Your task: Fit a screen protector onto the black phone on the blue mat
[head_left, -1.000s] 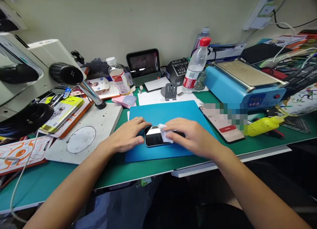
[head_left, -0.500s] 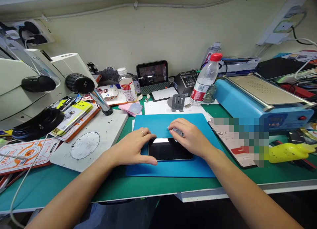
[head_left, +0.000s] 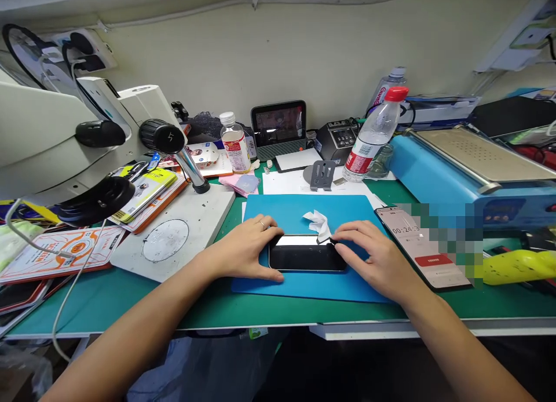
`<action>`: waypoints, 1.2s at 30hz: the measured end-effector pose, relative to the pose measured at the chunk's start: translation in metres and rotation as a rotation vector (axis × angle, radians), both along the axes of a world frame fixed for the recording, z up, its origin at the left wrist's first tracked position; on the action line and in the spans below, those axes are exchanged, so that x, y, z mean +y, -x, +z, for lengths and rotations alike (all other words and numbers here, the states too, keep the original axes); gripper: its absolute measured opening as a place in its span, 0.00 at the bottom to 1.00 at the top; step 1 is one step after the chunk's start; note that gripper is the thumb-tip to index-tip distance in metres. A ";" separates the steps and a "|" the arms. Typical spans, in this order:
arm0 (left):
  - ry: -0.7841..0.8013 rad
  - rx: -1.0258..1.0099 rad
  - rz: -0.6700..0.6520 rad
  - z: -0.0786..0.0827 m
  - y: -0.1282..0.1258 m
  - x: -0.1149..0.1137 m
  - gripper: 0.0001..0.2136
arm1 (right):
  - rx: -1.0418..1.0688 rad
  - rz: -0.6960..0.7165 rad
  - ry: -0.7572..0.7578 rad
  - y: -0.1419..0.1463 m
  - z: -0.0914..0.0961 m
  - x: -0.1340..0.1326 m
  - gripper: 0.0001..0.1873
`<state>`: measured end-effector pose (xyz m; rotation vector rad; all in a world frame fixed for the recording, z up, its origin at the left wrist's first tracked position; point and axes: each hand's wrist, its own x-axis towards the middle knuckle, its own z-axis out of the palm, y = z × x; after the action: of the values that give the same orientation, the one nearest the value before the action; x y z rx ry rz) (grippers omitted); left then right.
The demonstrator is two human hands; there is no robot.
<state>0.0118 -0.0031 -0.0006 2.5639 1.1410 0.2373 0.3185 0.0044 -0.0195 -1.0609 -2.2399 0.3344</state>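
Observation:
A black-faced smartphone (head_left: pixel 307 257) lies flat on a blue mat (head_left: pixel 278 211), a bright reflection along its upper edge. My left hand (head_left: pixel 249 250), with a ring on one finger, holds the phone's left end, thumb at the lower edge and fingers at the upper. At the phone's upper right corner, my right hand (head_left: pixel 376 257) has thumb and forefinger drawn together at a small dark edge; what they pinch is too small to make out. A crumpled white tissue (head_left: pixel 319 223) rests on the mat at the phone's upper edge, close to the right fingertips.
On the left stands a microscope (head_left: pixel 169 136) with a pale base (head_left: pixel 208 216). A second phone (head_left: pixel 419 245) lies right of the mat, near a yellow bottle (head_left: pixel 516 267) and a blue heating plate machine (head_left: pixel 456 176). Behind are a red-capped bottle (head_left: pixel 369 138) and a grey phone stand (head_left: pixel 322 175).
My right hand has moved right, from above the phone to its upper right corner. The white tissue, mostly hidden before, now shows on the mat. The whole view has shifted slightly.

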 end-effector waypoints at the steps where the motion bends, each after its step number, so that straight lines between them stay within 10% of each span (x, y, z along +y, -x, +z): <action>1: -0.002 0.003 0.003 -0.001 0.000 0.000 0.35 | -0.020 -0.008 0.054 -0.002 -0.001 0.000 0.11; 10: -0.112 -0.010 0.037 -0.005 -0.007 -0.003 0.28 | -0.232 0.061 0.231 -0.003 -0.001 0.000 0.44; 36: 0.216 -0.666 0.340 -0.004 -0.019 -0.020 0.37 | -0.145 0.069 0.084 -0.001 -0.013 -0.001 0.39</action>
<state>0.0303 -0.0235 -0.0045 1.8575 1.2241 0.9108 0.3200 0.0034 -0.0326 -1.0842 -2.4137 0.3955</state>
